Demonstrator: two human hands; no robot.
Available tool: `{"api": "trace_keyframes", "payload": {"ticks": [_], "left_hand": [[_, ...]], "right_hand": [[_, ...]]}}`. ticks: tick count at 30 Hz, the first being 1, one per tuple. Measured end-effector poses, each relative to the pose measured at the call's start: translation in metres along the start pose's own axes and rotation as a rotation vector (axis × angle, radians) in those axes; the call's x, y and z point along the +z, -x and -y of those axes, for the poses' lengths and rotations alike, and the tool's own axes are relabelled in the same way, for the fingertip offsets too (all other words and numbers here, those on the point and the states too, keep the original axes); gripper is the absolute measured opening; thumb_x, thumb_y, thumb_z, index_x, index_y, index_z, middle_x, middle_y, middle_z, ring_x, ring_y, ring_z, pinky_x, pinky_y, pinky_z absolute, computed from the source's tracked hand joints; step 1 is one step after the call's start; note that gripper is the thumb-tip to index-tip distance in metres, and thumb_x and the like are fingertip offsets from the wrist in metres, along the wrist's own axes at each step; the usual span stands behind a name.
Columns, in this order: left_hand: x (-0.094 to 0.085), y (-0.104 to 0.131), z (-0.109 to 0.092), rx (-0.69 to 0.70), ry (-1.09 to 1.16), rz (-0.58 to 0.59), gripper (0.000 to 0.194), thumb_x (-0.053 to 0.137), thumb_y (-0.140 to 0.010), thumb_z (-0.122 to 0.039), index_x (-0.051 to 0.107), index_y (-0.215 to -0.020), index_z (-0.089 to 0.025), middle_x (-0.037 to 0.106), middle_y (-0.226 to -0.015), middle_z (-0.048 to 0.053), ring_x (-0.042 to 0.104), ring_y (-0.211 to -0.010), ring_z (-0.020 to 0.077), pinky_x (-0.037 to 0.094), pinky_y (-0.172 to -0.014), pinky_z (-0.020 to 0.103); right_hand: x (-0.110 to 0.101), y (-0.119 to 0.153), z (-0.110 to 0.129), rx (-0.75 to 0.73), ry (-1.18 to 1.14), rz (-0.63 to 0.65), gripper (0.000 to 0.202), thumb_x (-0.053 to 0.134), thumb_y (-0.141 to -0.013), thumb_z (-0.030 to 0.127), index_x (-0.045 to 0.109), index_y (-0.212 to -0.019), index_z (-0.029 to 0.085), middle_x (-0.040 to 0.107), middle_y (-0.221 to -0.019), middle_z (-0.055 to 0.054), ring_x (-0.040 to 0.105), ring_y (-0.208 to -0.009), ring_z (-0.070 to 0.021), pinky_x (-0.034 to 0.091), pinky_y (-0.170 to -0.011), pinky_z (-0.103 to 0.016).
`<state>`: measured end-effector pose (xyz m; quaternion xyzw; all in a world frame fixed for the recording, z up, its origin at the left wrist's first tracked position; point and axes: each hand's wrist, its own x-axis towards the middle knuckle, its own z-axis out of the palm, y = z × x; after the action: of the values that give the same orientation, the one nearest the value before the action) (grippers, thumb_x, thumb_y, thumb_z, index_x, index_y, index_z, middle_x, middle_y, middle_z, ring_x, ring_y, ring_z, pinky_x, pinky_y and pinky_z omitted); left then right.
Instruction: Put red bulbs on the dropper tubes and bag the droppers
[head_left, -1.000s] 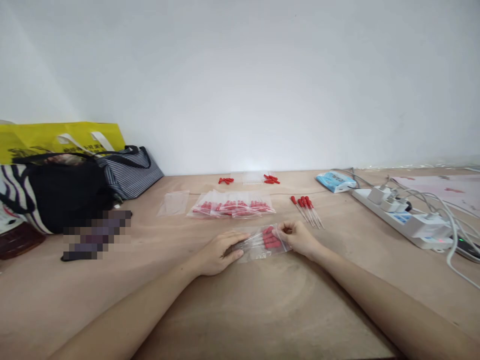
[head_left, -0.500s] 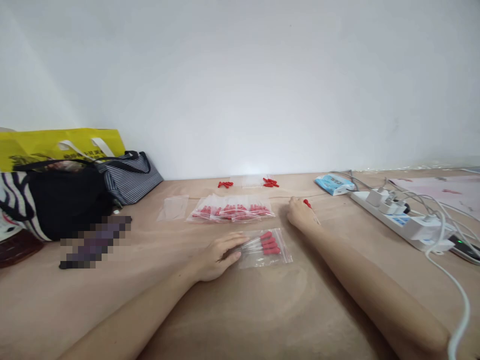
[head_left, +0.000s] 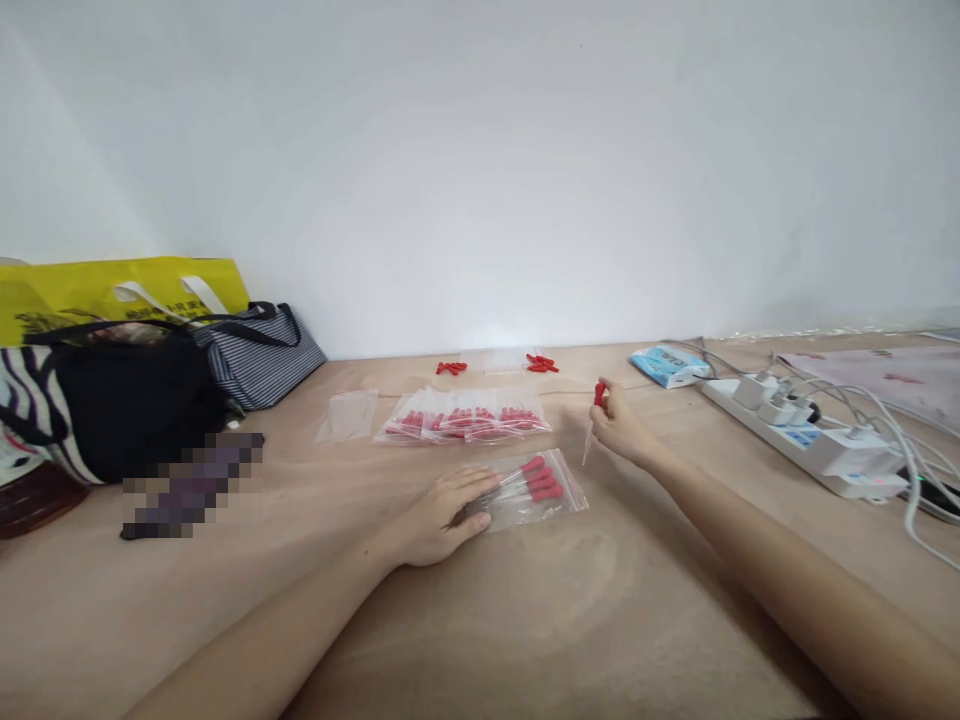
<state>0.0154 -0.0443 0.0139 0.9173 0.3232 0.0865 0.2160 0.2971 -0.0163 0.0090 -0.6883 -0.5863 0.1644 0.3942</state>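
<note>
A clear zip bag [head_left: 517,512] lies in front of me with several red-bulbed droppers [head_left: 543,481] inside, their bulbs toward the zip edge at the right. My left hand [head_left: 456,510] holds its left end, fingers over the top and thumb at the near side. Between the fingers of my right hand [head_left: 619,424] is a dropper [head_left: 587,442], its red bulb up and its thin clear tube slanting down. That tube's tip is just right of and beyond the bag's zip edge. Beyond my hands, overlapping filled zip bags [head_left: 469,428] show more red bulbs.
Flat clear bags [head_left: 347,416] lie left of the filled ones. Two small piles of red bulbs [head_left: 451,369] lie near the wall, clear tubes [head_left: 504,366] between them. At right are a blue tissue pack [head_left: 667,366] and a power strip [head_left: 799,440] with cables; handbags [head_left: 135,410] stand left.
My right hand has picked up the dropper from the table and turned it bulb-up, tube down. My left hand stays on the bag, which has shifted slightly.
</note>
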Motion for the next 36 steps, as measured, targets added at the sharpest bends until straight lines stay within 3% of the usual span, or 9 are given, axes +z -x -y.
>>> {"api": "trace_keyframes", "payload": {"ticks": [2,5,8,15,20,24,27,31,36], "left_hand": [[0.000,-0.001,-0.001,-0.008,-0.007,0.003,0.046,0.040,-0.086,-0.032,0.035,-0.130,-0.020,0.036,-0.135,0.004,0.029,-0.125,0.0217,0.023,-0.104,0.042],[0.001,-0.001,-0.002,-0.016,-0.011,-0.010,0.047,0.039,-0.086,-0.035,0.034,-0.130,-0.021,0.036,-0.135,0.004,0.029,-0.125,0.0219,0.023,-0.104,0.042],[0.001,-0.001,-0.003,-0.022,-0.020,-0.018,0.047,0.039,-0.086,-0.037,0.034,-0.130,-0.022,0.035,-0.136,0.004,0.028,-0.126,0.0224,0.023,-0.104,0.043],[-0.001,-0.001,-0.003,0.001,-0.030,0.014,0.047,0.039,-0.086,-0.036,0.032,-0.131,-0.022,0.034,-0.136,0.004,0.028,-0.126,0.0218,0.022,-0.104,0.042],[-0.001,-0.001,-0.003,-0.020,-0.045,0.009,0.051,0.043,-0.084,-0.035,0.032,-0.131,-0.021,0.034,-0.136,0.005,0.028,-0.126,0.0226,0.024,-0.104,0.043],[-0.001,-0.001,-0.002,-0.008,-0.034,0.001,0.051,0.044,-0.083,-0.035,0.032,-0.131,-0.022,0.034,-0.136,0.004,0.028,-0.126,0.0226,0.024,-0.104,0.043],[-0.001,-0.001,-0.002,-0.007,-0.031,-0.003,0.051,0.044,-0.083,-0.035,0.032,-0.131,-0.022,0.034,-0.136,0.004,0.028,-0.126,0.0223,0.023,-0.104,0.043],[0.000,-0.002,-0.003,-0.021,-0.041,0.000,0.051,0.043,-0.084,-0.036,0.032,-0.131,-0.022,0.034,-0.136,0.004,0.029,-0.125,0.0222,0.023,-0.104,0.043],[0.000,-0.001,-0.003,-0.019,-0.033,-0.019,0.051,0.045,-0.083,-0.037,0.033,-0.130,-0.023,0.036,-0.135,0.004,0.030,-0.125,0.0232,0.024,-0.103,0.042]], "right_hand": [[-0.003,0.016,-0.008,0.049,-0.373,-0.027,0.046,0.040,-0.075,0.023,0.026,-0.118,0.017,0.049,-0.065,0.004,0.048,-0.045,-0.0111,0.040,-0.044,-0.023],[-0.001,0.037,-0.016,0.130,-0.658,-0.110,0.045,0.051,-0.069,0.025,0.029,-0.108,0.022,0.047,-0.063,0.006,0.049,-0.045,-0.0100,0.042,-0.043,-0.022],[0.004,0.049,-0.015,0.191,-0.785,-0.128,0.045,0.056,-0.065,0.026,0.029,-0.102,0.024,0.046,-0.063,0.008,0.052,-0.047,-0.0102,0.045,-0.044,-0.023],[0.010,0.066,-0.001,0.265,-0.928,0.007,0.048,0.063,-0.063,0.030,0.030,-0.098,0.025,0.051,-0.061,0.008,0.057,-0.051,-0.0115,0.050,-0.053,-0.026],[0.004,0.065,-0.003,0.307,-0.924,0.182,0.038,0.065,-0.062,0.037,0.041,-0.086,0.021,0.058,-0.066,0.002,0.058,-0.057,-0.0111,0.048,-0.054,-0.024],[-0.004,0.059,-0.010,0.238,-0.736,0.318,0.030,0.071,-0.056,0.035,0.053,-0.071,0.015,0.052,-0.054,0.005,0.044,-0.045,-0.0039,0.036,-0.041,-0.017],[-0.006,0.057,-0.011,0.218,-0.663,0.411,0.032,0.072,-0.054,0.037,0.058,-0.073,0.014,0.050,-0.053,0.005,0.039,-0.042,-0.0032,0.031,-0.038,-0.017],[-0.003,0.060,-0.006,0.206,-0.659,0.371,0.043,0.072,-0.052,0.042,0.057,-0.082,0.016,0.054,-0.056,0.004,0.044,-0.043,-0.0052,0.034,-0.040,-0.019],[0.000,0.062,-0.001,0.184,-0.579,0.339,0.037,0.067,-0.056,0.049,0.053,-0.064,0.016,0.050,-0.048,0.004,0.044,-0.042,-0.0059,0.033,-0.041,-0.019]]}}
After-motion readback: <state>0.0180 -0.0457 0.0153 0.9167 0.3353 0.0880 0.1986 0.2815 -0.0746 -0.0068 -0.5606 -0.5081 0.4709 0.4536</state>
